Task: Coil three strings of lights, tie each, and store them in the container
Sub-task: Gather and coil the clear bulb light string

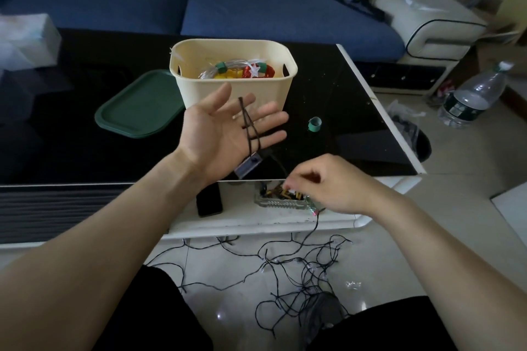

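My left hand (219, 134) is held palm up above the black table (342, 111), fingers straight, with the black light string's wire (251, 125) looped round them. The string's small control box (247, 166) hangs below the palm. My right hand (333, 182) pinches the same wire at the table's front edge, and the rest of the black string (299, 273) lies tangled on the floor. The cream container (233, 88) behind holds two coiled strings, a clear one (216, 70) and a red one (266, 71), each bound with a green tie.
A green lid (139, 105) lies left of the container and a loose green tie (314, 124) lies to its right. A phone (209, 198) and a glass dish (282, 202) sit on the white lower ledge. A water bottle (473, 94) stands on the floor at right.
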Motion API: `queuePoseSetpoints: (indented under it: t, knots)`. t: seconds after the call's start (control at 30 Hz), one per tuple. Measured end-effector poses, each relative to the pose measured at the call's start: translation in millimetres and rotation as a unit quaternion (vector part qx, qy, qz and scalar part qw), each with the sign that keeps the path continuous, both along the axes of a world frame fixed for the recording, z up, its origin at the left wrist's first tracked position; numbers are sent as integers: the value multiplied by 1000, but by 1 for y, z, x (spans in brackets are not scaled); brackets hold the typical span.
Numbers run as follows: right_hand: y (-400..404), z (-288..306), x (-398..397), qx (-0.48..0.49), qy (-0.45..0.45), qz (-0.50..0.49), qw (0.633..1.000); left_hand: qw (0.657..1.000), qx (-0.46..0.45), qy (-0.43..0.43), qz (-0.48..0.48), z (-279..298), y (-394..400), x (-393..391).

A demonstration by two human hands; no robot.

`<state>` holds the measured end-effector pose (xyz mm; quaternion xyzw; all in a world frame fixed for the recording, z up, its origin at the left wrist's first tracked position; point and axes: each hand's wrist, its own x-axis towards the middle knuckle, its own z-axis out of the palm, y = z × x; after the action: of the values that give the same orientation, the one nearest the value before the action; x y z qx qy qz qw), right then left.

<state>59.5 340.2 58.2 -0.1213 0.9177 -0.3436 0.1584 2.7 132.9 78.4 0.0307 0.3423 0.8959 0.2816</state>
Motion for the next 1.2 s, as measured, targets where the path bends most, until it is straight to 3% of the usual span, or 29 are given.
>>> queuePoseSetpoints:
  t: [0.1,0.2,0.3,0.43,0.67,0.9,0.97,1.07,1.2]
  knots:
    - [-20,2,7,22,20,54,998,998,-34,24,-48,-5,2,-2]
    - [-28,11,11,-24,99,46,994,986,-77,27,-145,-9,4,-4]
    - [-24,15,10,-43,204,14,978,953,-140,33,-266,-19,10,-1]
    - [-13,17,7,-65,173,-38,982,895,-214,102,-376,-22,16,11]
    - [5,26,5,-60,169,-87,980,881,-266,159,-358,-22,10,9]
    - [14,21,1,-79,197,-119,970,893,-190,108,-393,-18,4,6]
    - [17,21,-1,-108,176,-149,967,920,-129,80,-360,-14,1,7]
    - [25,20,-2,-180,42,-156,970,962,-33,66,-263,-7,-5,9]
    - [28,11,-1,-207,-56,-157,964,993,2,77,-92,3,-8,9]
